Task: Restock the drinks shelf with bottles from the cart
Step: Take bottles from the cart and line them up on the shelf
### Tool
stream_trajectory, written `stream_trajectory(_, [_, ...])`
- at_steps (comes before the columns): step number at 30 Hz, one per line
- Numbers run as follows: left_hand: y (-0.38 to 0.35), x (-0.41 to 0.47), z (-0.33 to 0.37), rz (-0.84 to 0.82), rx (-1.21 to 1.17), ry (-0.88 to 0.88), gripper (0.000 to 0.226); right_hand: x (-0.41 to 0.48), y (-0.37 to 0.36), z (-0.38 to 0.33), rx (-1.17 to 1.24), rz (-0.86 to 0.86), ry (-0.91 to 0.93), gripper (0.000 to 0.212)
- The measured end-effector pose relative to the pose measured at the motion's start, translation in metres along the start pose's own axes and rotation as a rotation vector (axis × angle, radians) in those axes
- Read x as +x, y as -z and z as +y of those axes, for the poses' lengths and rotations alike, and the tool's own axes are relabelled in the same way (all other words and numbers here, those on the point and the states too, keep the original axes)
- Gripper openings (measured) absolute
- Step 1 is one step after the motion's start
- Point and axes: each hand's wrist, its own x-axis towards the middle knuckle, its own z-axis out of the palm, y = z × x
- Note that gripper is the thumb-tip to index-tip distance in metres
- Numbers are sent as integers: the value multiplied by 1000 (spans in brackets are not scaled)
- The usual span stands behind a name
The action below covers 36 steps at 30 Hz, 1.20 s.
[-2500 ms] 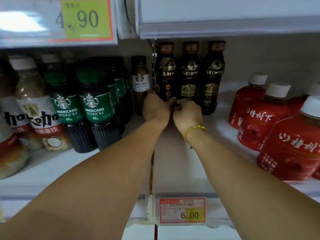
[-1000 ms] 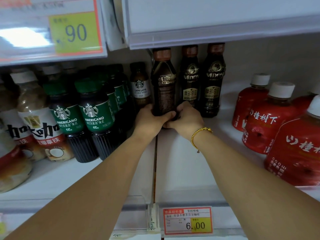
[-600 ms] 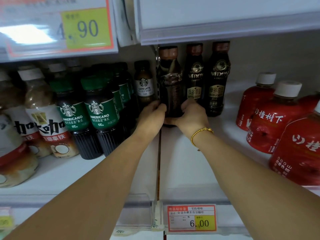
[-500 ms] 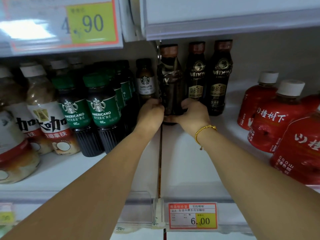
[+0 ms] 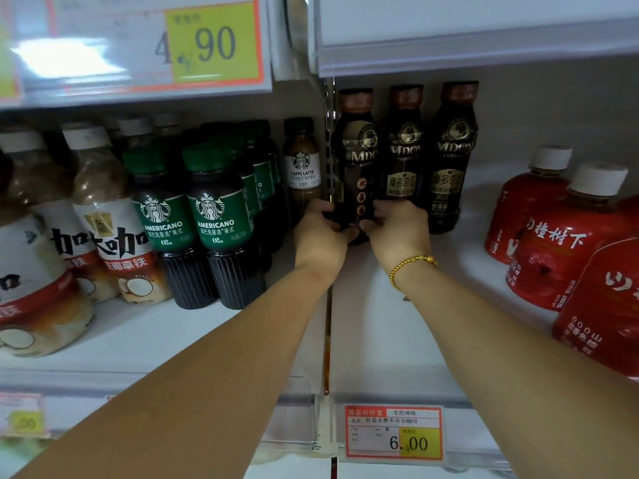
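Both hands grip one dark coffee bottle (image 5: pixel 356 160) low down: left hand (image 5: pixel 320 236) and right hand (image 5: pixel 397 229) curl round its base. It sits far back on the shelf (image 5: pixel 380 323), with a matching bottle (image 5: pixel 404 157) at its 3 o'clock and a latte bottle (image 5: pixel 303 167) at 9 o'clock.

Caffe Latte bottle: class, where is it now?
Head view, left of centre: the Caffe Latte bottle stands far back between the Americano bottles and the leftmost dark bottle.

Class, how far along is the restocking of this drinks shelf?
Done: two dark coffee bottles stand at the back. In hand: left hand and right hand grip a third coffee bottle beside them. Left: the bare shelf in front needs filling.
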Motion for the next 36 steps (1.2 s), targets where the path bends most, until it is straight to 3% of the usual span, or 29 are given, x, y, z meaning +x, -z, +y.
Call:
stream_trajectory(7, [2,3,4,38,24,-6,34,6,-1,7,-60,57,-13,35])
stream_trajectory(11, [7,1,4,-31,-9,-11,45,3,2,6,-72,53,-10,38])
stream_trajectory(18, [2,3,-1,-73,15,2,44,4,0,6,-57,72,2,33])
stream_trajectory(25, [-11,9,1,46,133,5,47,2,2,3,-113,24,1,23])
stream_trajectory(31, [-13,10,13,55,245,-13,42,2,14,5,-218,100,-80,21])
stream_trajectory(36, [-15,17,18,36,328,-13,38,4,17,16,-104,170,-220,41])
